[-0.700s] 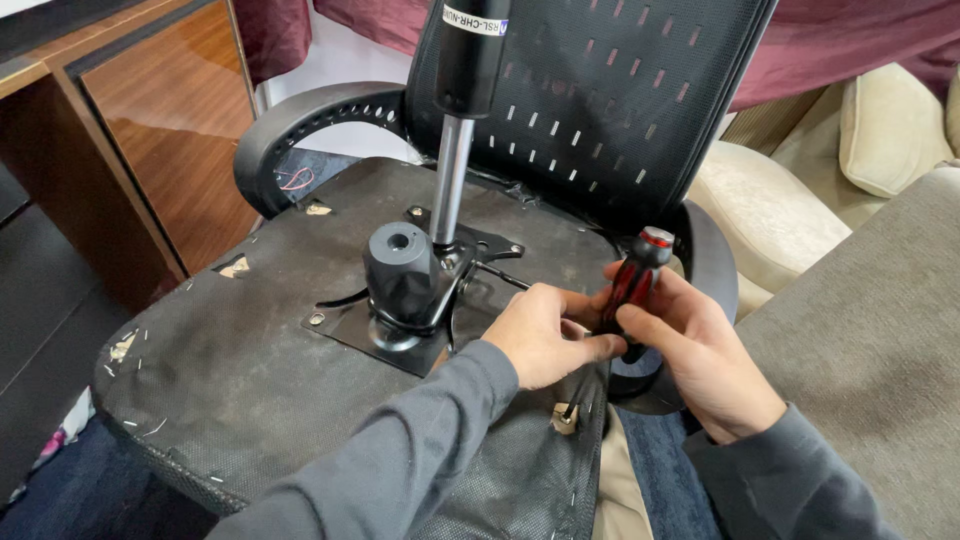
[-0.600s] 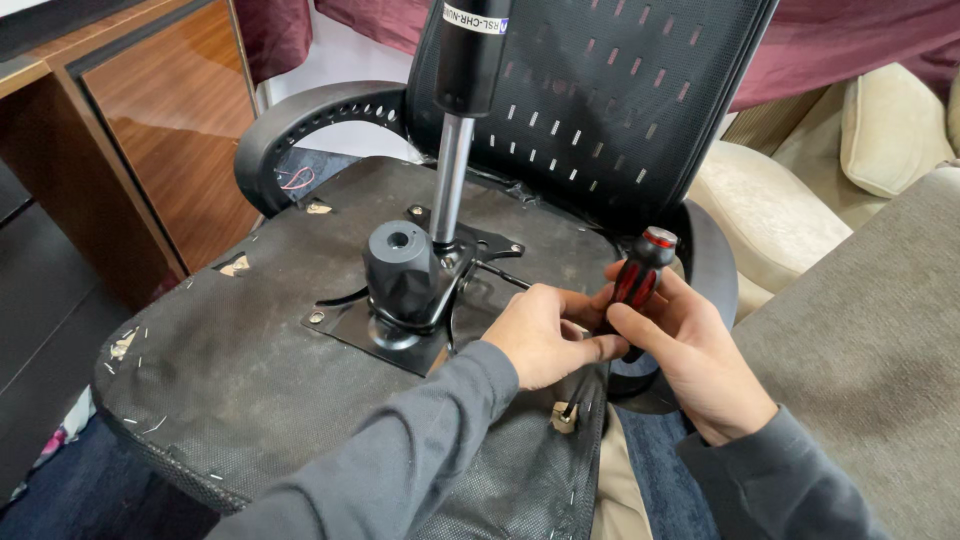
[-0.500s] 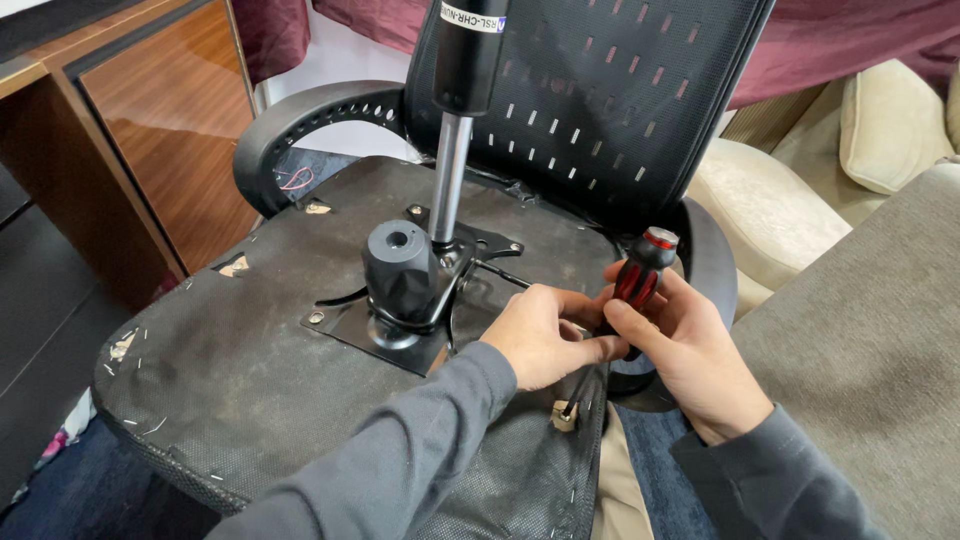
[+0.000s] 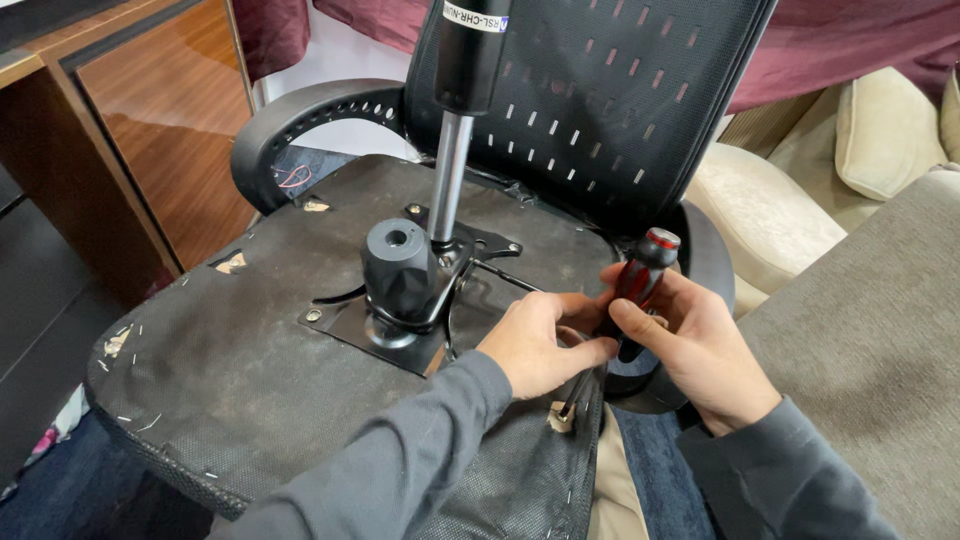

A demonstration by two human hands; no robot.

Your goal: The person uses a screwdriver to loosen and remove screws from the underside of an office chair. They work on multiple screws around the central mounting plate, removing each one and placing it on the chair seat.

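Screwdriver (image 4: 636,282) handle inside right hand (image 4: 700,350) — left hand (image 4: 540,345) steadying shaft.

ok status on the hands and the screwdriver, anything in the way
Right hand gripping screwdriver handle. Left hand steadying its shaft, tip down at seat underside edge. Armrest close behind the handle, not blocking.

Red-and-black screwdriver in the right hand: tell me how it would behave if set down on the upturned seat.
The red-and-black screwdriver looks stiff and light. Its rounded handle would probably roll, though the rough black fabric underside of the chair seat might slow it.
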